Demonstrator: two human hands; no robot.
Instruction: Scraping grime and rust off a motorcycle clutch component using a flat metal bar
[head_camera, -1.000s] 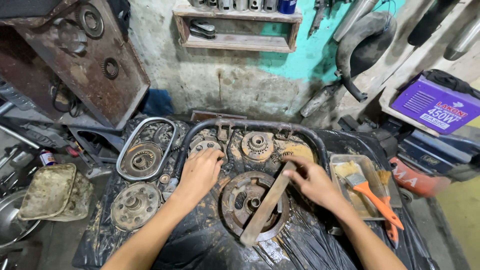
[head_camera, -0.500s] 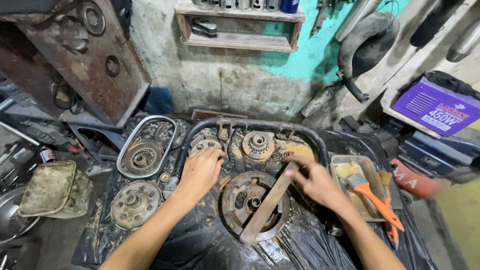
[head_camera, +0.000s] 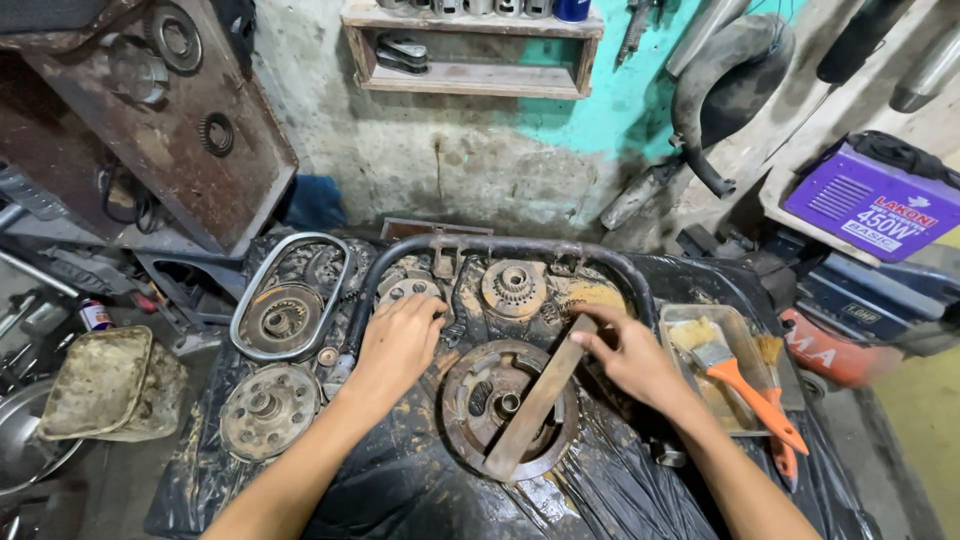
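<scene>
Right hand (head_camera: 628, 352) pinching upper end of flat bar (head_camera: 533, 400); bar runs diagonally down-left across drum (head_camera: 510, 408). Left hand (head_camera: 398, 340) open, flat on casing (head_camera: 455, 300), just up-left of drum.

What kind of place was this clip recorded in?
Probably a small motorcycle or engine repair workshop: greasy clutch-like discs lie on black plastic sheeting, an exhaust pipe hangs on the wall, and a purple welding machine sits nearby.

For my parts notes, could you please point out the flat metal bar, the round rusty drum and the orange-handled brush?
flat metal bar (head_camera: 532, 405), head view, mid-length.
round rusty drum (head_camera: 468, 388), head view, left inner face.
orange-handled brush (head_camera: 752, 388), head view, handle.
</scene>
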